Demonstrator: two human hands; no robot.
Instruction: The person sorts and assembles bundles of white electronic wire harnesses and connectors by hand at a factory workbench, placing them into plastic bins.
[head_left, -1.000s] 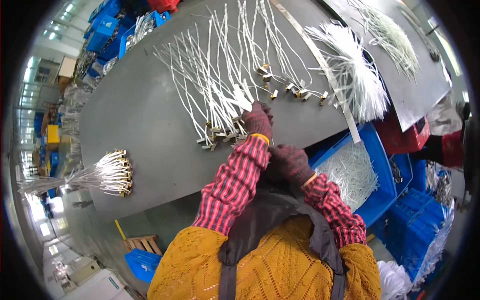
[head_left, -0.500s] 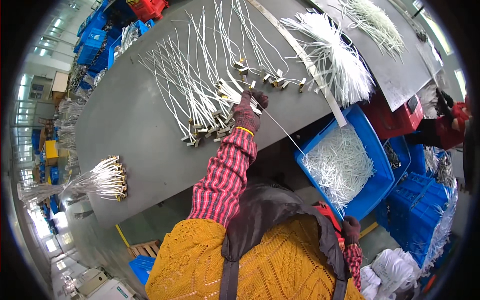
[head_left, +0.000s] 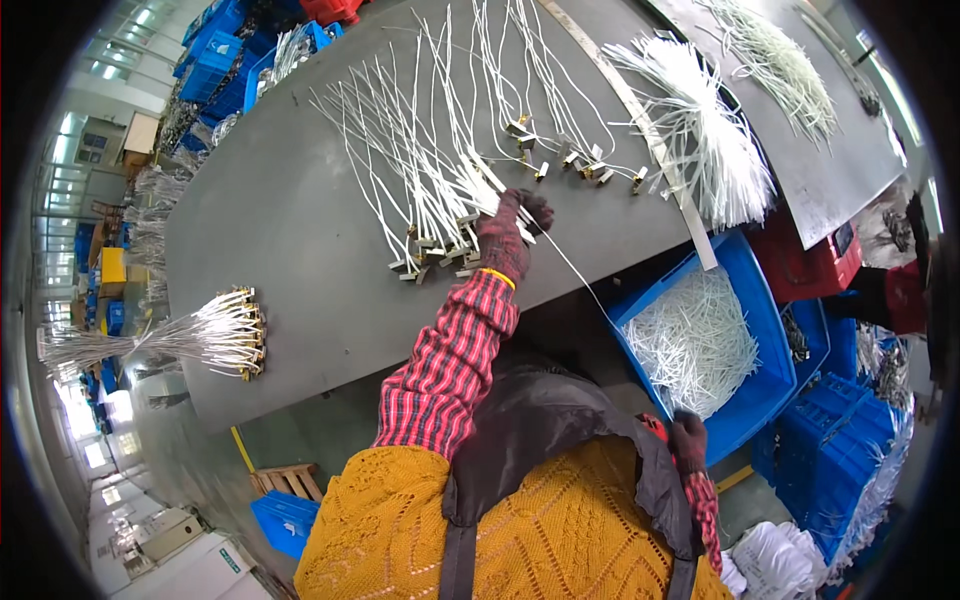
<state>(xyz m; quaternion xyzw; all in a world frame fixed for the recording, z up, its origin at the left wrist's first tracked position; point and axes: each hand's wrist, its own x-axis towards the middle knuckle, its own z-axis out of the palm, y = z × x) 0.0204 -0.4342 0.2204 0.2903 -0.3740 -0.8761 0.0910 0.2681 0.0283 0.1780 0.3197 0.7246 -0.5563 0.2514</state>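
Note:
My left hand [head_left: 508,232], in a dark red glove, rests on the grey table [head_left: 290,230] and pinches a thin white wire that trails down to the right toward a blue bin. Beside it lies a fanned row of white wires with brass end pieces [head_left: 432,190]. A few more such wires [head_left: 560,150] lie just beyond the hand. My right hand [head_left: 688,440], also gloved, hangs low at the near edge of the blue bin of white wires [head_left: 700,340]; what it holds is hidden.
A tied bundle of finished wires [head_left: 215,330] lies at the table's left end. A loose white heap [head_left: 700,150] sits past a metal strip [head_left: 640,130]. Red crates [head_left: 810,260] and blue crates [head_left: 830,440] stand on the right, a wooden pallet [head_left: 285,480] below.
My right hand has dropped from beside the left hand down to the blue bin's near edge. My left hand stays on the wire row, now with a single wire stretched from it.

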